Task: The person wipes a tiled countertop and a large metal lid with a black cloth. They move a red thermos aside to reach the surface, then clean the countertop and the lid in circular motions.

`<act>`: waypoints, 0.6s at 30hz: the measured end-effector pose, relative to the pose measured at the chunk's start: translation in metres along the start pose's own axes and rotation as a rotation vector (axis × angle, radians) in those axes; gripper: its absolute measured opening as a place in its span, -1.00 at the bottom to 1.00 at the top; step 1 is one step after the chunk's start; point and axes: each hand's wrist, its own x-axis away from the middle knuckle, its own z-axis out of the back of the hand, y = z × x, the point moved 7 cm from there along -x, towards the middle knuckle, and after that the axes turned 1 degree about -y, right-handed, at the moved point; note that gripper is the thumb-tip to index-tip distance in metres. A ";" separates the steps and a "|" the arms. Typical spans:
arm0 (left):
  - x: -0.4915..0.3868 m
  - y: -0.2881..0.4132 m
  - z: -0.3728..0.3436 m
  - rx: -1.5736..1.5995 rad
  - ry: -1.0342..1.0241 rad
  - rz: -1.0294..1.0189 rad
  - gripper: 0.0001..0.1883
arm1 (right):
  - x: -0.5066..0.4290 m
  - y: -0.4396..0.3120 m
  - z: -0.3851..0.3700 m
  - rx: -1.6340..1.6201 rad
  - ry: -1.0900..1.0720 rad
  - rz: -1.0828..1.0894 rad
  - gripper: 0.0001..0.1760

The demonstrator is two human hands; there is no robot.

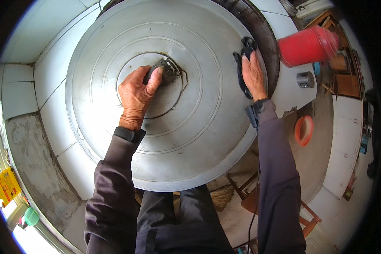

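Note:
A big round metal lid with raised rings fills the middle of the view. My left hand grips the dark knob at the lid's centre, where wire and grime surround it. At the lid's right side, my right hand holds a crumpled black cloth against the surface near the rim. Part of the cloth lies under the palm and is hidden. Dark straps circle both wrists.
Beyond the lid's right edge runs a dark round rim. On the white tiled counter stand a red cylindrical container and a metal cup. An orange-red ring-shaped object, a wooden chair and a straw broom are lower down.

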 end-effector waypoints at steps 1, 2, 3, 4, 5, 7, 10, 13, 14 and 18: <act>0.000 0.000 0.000 -0.013 0.000 0.005 -0.67 | -0.012 -0.008 -0.010 0.045 -0.012 -0.028 -0.35; 0.000 0.000 0.000 -0.026 -0.004 0.008 -0.67 | -0.018 -0.030 -0.018 0.132 0.015 0.129 -0.33; 0.001 0.001 0.000 -0.035 0.002 -0.008 -0.67 | -0.018 -0.046 -0.028 0.215 0.007 0.180 -0.32; 0.001 0.000 -0.001 0.006 -0.007 0.022 -0.67 | -0.011 -0.064 -0.039 0.281 -0.035 0.257 -0.32; 0.000 0.000 -0.001 0.011 0.003 0.029 -0.66 | 0.005 -0.086 -0.047 0.298 -0.015 0.351 -0.33; -0.001 0.001 0.000 0.027 0.030 0.017 -0.62 | 0.048 -0.124 -0.055 0.276 -0.047 0.552 -0.32; 0.000 -0.001 0.000 0.028 0.006 0.035 -0.63 | 0.109 -0.134 -0.041 0.134 -0.322 0.616 -0.29; 0.000 0.002 0.002 0.006 0.052 -0.028 -0.63 | 0.135 -0.103 -0.013 0.252 -0.408 0.558 -0.30; 0.000 0.000 0.002 0.015 0.048 -0.017 -0.63 | 0.135 -0.090 -0.007 0.313 -0.408 0.521 -0.30; 0.001 -0.004 -0.001 0.050 0.020 0.030 -0.63 | 0.094 -0.047 0.013 0.278 -0.231 0.391 -0.32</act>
